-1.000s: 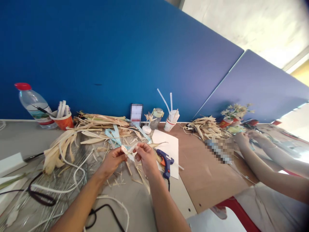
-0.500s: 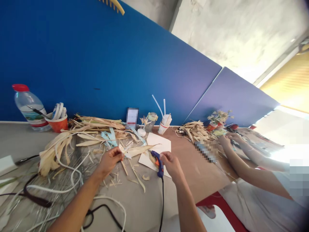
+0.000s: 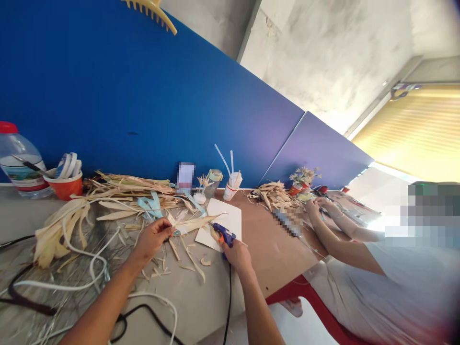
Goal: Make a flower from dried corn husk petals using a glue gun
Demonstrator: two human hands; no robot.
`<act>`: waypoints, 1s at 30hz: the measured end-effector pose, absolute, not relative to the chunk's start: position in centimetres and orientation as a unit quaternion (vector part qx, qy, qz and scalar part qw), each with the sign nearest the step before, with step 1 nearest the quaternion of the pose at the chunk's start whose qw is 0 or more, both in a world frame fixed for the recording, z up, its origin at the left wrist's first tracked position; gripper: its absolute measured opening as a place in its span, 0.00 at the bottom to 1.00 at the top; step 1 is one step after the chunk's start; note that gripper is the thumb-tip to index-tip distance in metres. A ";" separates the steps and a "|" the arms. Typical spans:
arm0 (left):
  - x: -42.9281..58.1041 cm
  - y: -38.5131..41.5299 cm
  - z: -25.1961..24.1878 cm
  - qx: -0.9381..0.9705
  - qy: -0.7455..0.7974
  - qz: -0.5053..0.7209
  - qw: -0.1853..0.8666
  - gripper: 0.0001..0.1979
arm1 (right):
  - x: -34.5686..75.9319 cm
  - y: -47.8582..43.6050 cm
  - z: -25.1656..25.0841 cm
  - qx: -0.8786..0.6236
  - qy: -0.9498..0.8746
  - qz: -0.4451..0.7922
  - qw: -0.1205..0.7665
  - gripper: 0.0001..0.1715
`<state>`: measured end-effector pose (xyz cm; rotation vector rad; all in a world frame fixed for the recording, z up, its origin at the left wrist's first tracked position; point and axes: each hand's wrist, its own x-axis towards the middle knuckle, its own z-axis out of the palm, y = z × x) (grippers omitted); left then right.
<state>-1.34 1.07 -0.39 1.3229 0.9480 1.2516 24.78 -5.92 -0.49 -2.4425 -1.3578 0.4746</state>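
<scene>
My left hand [image 3: 155, 238] is closed, its thumb and fingers pinching a pale dried corn husk [image 3: 196, 224] that points to the right. In my right hand [image 3: 235, 254] is a blue hot glue gun [image 3: 225, 234] with an orange trigger, my fingers wrapped round its handle. Its nozzle points left, close to the husk's tip; I cannot tell whether they touch. White paper sheets [image 3: 233, 216] lie under and behind the glue gun. Husk scraps [image 3: 194, 261] are scattered on the table below my hands.
A heap of husks [image 3: 132, 184], a red cup [image 3: 66, 184] and a water bottle [image 3: 23, 165] stand along the blue partition [image 3: 161, 105]. White cords [image 3: 97, 258] cross the left side. A co-worker's arms [image 3: 330, 237] reach in at right.
My right hand has closed round the glue gun's handle, where before its fingers were at the gun's side. My left hand still pinches the husk. The view has swung right.
</scene>
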 end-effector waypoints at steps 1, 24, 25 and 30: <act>-1.3 1.1 -0.5 0.550 0.394 0.524 0.517 0.16 | 25.1 -6.0 -0.7 -0.851 -0.465 0.172 0.174 0.20; -1.8 0.7 0.4 0.514 0.405 0.561 0.507 0.11 | 21.1 -5.5 6.8 -0.353 -0.357 0.626 0.596 0.27; -1.8 0.7 0.3 0.507 0.406 0.565 0.510 0.10 | 20.5 -5.2 6.9 -0.353 -0.381 0.626 0.581 0.28; -2.3 1.1 -0.6 0.485 0.390 0.588 0.516 0.07 | 18.9 -3.4 6.4 -0.344 -0.454 0.617 0.543 0.27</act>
